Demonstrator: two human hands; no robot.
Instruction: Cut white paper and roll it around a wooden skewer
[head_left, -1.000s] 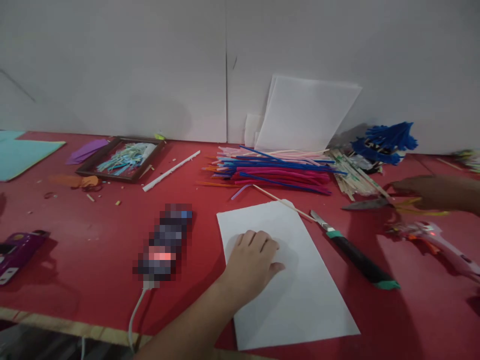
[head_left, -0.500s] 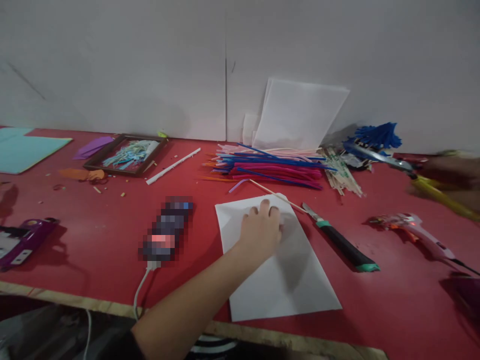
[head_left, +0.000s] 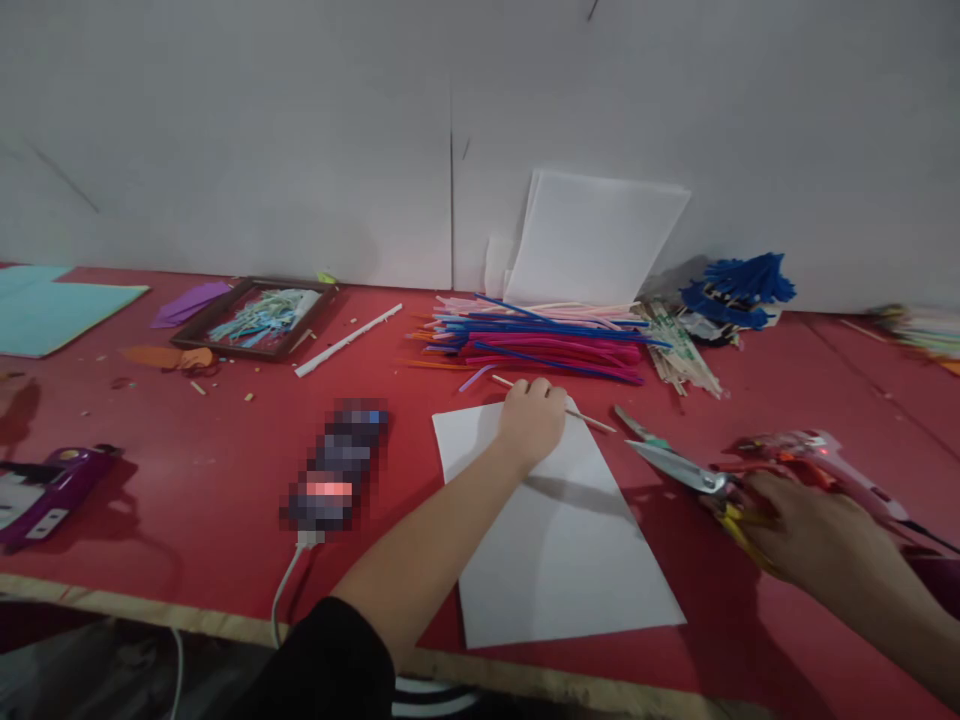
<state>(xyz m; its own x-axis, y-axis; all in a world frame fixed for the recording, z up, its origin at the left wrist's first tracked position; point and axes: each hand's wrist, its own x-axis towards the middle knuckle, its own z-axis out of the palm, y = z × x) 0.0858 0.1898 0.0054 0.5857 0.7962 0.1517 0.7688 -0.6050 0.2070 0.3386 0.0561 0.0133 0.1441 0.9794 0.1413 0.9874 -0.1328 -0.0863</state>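
Observation:
My left hand is closed on a thin wooden stick at the top edge of a white paper sheet. The stick's ends show on both sides of the fingers. On the right, my right hand grips scissors by their yellow handles, blades pointing left. The scissor blades are over a knife, hiding most of its dark handle. Just beyond my right hand lies a pale glue gun.
Pipe cleaners and a bundle of sticks lie at the back. A wooden frame, a white rod, a phone with a cable and a purple glue gun are on the left.
The scissors in my right hand have come down and left from the right edge, over the knife. My left hand has moved slightly up and closed on the stick, which has shifted and turned a little.

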